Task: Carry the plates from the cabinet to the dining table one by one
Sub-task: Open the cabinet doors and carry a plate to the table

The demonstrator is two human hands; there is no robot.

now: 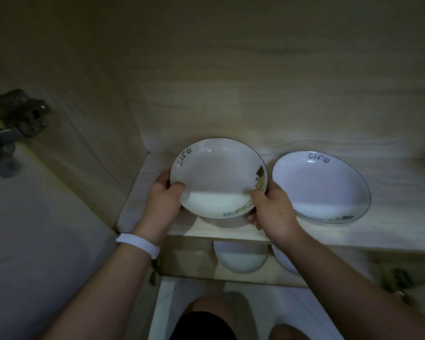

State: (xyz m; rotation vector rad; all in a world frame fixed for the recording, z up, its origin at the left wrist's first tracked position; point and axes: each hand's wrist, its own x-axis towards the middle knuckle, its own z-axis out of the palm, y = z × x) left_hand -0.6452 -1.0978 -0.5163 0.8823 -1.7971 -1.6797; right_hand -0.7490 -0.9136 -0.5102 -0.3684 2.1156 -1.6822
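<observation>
The left hand (165, 200) and right hand (272, 209) grip opposite rims of the plate (219, 177) at the front edge of the shelf (390, 217), likely the pickup step; next comes a level lift clear.

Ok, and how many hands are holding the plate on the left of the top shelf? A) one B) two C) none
B: the left hand grips the left rim of the plate and the right hand grips its right rim, each with a thumb over the edge.
</observation>
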